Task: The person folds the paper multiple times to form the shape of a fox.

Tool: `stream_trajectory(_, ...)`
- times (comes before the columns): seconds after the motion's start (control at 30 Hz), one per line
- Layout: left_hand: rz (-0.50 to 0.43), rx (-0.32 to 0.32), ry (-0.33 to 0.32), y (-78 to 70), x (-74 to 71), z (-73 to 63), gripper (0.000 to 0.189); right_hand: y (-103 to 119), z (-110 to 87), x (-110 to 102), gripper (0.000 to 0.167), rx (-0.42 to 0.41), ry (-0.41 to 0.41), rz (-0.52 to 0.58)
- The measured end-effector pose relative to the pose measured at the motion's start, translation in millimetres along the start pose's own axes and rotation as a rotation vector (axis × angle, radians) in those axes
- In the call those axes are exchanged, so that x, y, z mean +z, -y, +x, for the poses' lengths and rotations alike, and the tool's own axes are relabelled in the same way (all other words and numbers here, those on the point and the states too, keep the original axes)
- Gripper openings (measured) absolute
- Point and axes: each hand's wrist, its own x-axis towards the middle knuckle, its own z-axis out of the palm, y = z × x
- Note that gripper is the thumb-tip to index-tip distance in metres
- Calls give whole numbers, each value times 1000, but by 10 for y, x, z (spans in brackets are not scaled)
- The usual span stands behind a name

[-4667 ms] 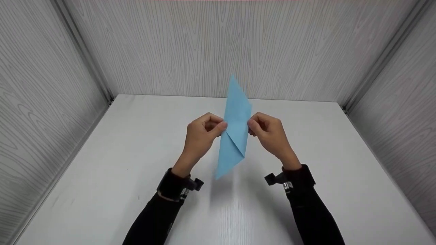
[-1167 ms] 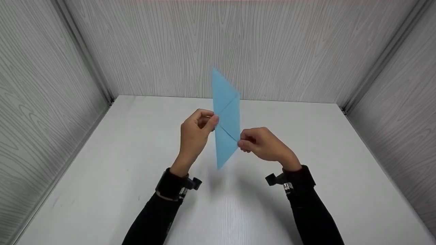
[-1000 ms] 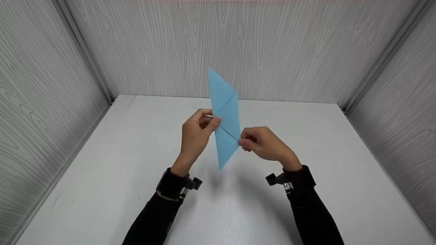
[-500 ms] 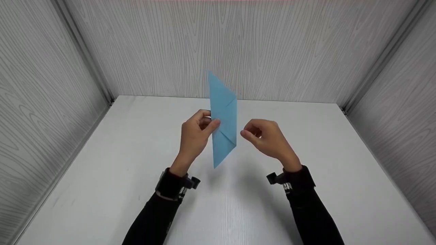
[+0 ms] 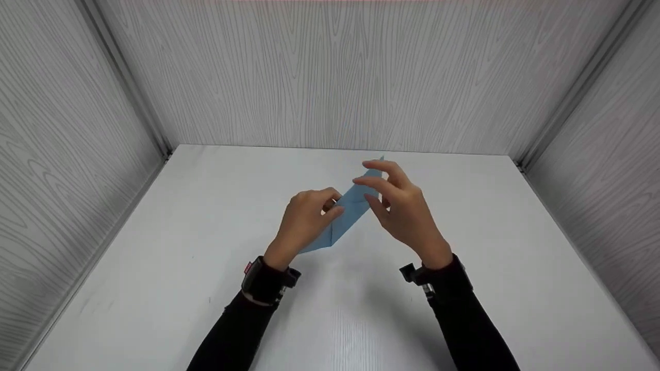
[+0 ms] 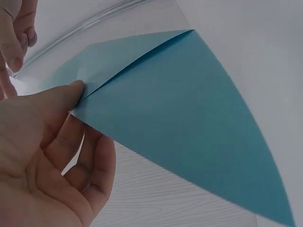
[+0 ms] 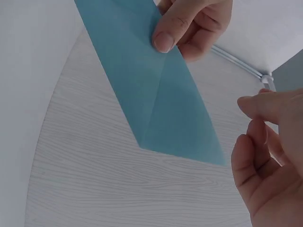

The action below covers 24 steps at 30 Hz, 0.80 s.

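Observation:
A light blue sheet of folded paper (image 5: 352,210) slants over the table, its outline a long parallelogram with diagonal fold lines. My left hand (image 5: 305,219) pinches one long edge near the middle, thumb on the near face. In the left wrist view a folded flap of the paper (image 6: 165,109) stands slightly apart along a crease. My right hand (image 5: 407,208) hovers by the paper's far end, fingers spread and loosely bent, overlapping it in the head view. From the right wrist view, a gap separates that right hand (image 7: 270,151) from the pointed end.
A white table (image 5: 206,206) lies below the hands. Grey wood-grain panels stand at the back (image 5: 330,72), on the left (image 5: 56,134) and on the right (image 5: 603,118). Both wrists wear black bands with small cameras.
Earlier both hands pinched the paper, held upright. The right hand has let go, spread its fingers and moved up. The left hand has tilted the paper, its top swinging right and down.

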Motion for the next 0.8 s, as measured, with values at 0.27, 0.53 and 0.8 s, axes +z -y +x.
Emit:
stream_trajectory(0.27,-9,45,177,94,55,-34,16,-72,-88,116,29,108,168,-189)
stream_trajectory(0.53,-29,7,292,255,237,-30,19,-248,-251,227,23,239,330,-197)
stream_trajectory(0.8,43,39,334,370,428,-164,64,-445,-502,395,20,284,432,-155)
